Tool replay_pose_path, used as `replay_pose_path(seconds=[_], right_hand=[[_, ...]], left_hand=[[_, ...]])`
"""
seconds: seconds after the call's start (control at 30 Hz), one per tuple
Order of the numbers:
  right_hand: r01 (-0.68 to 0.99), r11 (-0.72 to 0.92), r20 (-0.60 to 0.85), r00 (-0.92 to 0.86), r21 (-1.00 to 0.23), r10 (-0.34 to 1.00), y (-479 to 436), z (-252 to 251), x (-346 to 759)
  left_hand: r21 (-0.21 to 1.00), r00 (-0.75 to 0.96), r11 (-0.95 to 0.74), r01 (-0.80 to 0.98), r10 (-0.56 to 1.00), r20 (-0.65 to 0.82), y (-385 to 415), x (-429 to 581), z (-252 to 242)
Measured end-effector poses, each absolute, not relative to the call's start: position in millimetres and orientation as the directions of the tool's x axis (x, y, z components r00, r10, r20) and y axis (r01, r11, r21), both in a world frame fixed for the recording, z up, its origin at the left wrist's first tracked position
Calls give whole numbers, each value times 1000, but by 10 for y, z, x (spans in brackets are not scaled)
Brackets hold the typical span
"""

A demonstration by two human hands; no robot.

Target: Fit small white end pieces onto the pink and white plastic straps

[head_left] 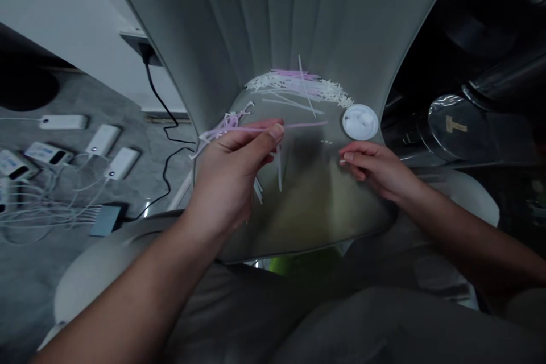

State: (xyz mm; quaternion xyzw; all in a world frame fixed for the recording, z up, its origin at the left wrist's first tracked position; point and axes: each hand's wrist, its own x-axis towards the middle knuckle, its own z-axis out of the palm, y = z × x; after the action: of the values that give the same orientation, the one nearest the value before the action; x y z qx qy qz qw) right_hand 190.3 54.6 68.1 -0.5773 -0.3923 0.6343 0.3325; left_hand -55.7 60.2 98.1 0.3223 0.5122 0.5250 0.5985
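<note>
My left hand [239, 159] is closed, pinching a thin pink strip [305, 124] between thumb and fingertips; one end points right over the chair seat. White strips [279, 170] show below the fingers, and I cannot tell whether they are held too. My right hand [377, 169] is pinched shut to the right, with a tiny pale bit at its fingertips too small to name. Just above it sits a round white lid-like dish [360, 122] with whitish material inside. A few tiny white pieces [326, 141] lie on the seat between the hands.
Pink and white strips with knobbly white ends [298, 82] lie along the back of the grey chair seat [307, 216]. More pink strips [230, 120] lie at its left edge. White power banks [122, 163], cables and a wall plug [147, 51] are at left.
</note>
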Motion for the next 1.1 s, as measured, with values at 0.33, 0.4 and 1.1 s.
replay_pose_path(seconds=[0.33, 0.4, 1.1], right_hand=[[95, -514, -522, -206, -853, 828, 449, 604, 1829], [110, -513, -524, -223, -852, 822, 446, 590, 1833], [-93, -559, -528, -232, -824, 817, 389, 680, 1827]], left_hand=[[924, -31, 257, -284, 961, -276, 519, -518, 1000], [924, -39, 263, -279, 958, -285, 516, -512, 989], [964, 26, 250, -94, 968, -249, 456, -388, 922]])
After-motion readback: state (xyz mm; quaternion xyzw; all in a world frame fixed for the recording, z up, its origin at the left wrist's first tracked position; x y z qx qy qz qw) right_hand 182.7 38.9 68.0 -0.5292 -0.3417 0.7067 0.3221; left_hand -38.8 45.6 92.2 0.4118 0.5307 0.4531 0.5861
